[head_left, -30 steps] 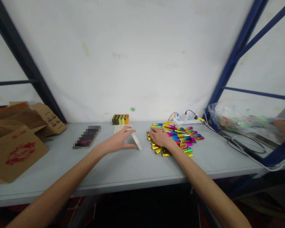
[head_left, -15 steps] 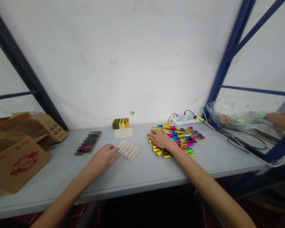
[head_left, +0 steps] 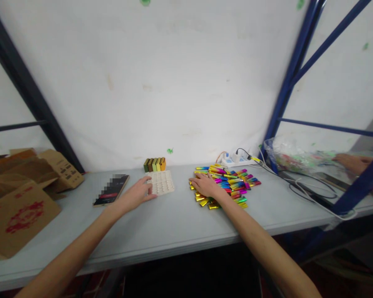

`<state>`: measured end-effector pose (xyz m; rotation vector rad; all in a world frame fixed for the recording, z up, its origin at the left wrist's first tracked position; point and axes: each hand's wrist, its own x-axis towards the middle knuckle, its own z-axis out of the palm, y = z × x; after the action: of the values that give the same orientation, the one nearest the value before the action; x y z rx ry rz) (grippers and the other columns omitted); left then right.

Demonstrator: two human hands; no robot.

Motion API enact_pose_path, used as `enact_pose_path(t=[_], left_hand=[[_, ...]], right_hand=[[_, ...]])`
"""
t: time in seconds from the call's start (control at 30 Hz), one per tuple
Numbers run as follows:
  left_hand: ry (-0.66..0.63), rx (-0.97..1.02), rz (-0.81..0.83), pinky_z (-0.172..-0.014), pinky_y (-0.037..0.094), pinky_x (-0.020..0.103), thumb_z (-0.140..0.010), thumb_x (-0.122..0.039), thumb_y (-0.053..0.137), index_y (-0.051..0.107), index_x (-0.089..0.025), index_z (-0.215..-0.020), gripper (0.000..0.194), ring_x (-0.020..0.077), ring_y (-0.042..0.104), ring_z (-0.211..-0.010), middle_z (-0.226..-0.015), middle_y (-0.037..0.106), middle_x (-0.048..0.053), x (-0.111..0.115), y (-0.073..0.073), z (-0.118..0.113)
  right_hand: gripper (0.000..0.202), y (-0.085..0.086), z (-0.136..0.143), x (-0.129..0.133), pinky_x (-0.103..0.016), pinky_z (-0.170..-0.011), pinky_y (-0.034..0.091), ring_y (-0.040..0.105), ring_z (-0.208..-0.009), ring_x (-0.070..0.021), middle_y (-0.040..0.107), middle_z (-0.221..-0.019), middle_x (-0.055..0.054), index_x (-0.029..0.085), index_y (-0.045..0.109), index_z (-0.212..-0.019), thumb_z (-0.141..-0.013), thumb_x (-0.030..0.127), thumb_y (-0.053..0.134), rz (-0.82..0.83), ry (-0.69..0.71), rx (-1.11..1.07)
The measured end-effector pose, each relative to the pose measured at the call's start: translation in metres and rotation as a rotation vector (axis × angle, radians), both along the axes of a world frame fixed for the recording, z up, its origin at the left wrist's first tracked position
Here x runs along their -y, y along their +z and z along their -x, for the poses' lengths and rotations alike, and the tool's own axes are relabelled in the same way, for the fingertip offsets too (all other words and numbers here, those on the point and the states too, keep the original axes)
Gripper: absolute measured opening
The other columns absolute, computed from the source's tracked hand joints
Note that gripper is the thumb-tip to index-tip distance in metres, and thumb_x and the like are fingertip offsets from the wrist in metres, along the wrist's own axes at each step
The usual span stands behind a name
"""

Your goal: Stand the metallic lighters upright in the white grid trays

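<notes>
The pale tray lies flat on the grey table; whether it is one layer or several I cannot tell, and no upright piece shows in its visible cells. Just behind the tray, a small block of upright pieces stands in neat rows, so that portion looks arranged, while the pile of shiny tubes to the tray's right lies loose and jumbled. By that measure, little appears ordered and most remains loose. At the tray's left edge, the left hand comes in low, thumb and fingers parted in a C; no firm hold on the tray is evident. Right of the tray, the right hand rests palm down over the near-left part of the pile, fingers spread, the forearm slanting in from the lower right; no tube is seen gripped, though the undersides of the fingers are hidden. Farther left of the tray are a phone and opened cardboard boxes; well to its right are a power strip, a clear plastic bag and another person's hand.
</notes>
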<state>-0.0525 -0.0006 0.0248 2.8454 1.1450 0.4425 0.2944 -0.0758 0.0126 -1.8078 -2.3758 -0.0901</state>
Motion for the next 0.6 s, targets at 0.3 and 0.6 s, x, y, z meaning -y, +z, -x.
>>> enact_pose_path(t=[0.3,0.6], left_hand=[[0.014,-0.058,0.163,-0.123,0.039,0.051,-0.074,-0.082,0.070,0.052,-0.017,-0.155,0.105,0.0421,0.044,-0.151,-0.164,0.046,0.021,-0.031,0.003,-0.004],[-0.084,-0.150,0.187,-0.125,0.035,0.046,-0.082,-0.081,0.066,0.060,-0.025,-0.151,0.090,0.0374,0.046,-0.151,-0.165,0.047,0.014,-0.001,0.007,-0.025]], right_hand=[[0.045,0.000,0.000,0.000,-0.061,-0.115,0.037,0.054,-0.136,-0.0309,0.059,-0.144,-0.016,0.027,0.064,-0.143,-0.113,0.039,0.032,-0.031,-0.008,0.017],[0.047,0.004,0.000,0.002,-0.058,-0.115,0.039,0.054,-0.136,-0.0310,0.057,-0.147,-0.017,0.025,0.060,-0.147,-0.114,0.038,0.029,0.001,0.006,0.051]])
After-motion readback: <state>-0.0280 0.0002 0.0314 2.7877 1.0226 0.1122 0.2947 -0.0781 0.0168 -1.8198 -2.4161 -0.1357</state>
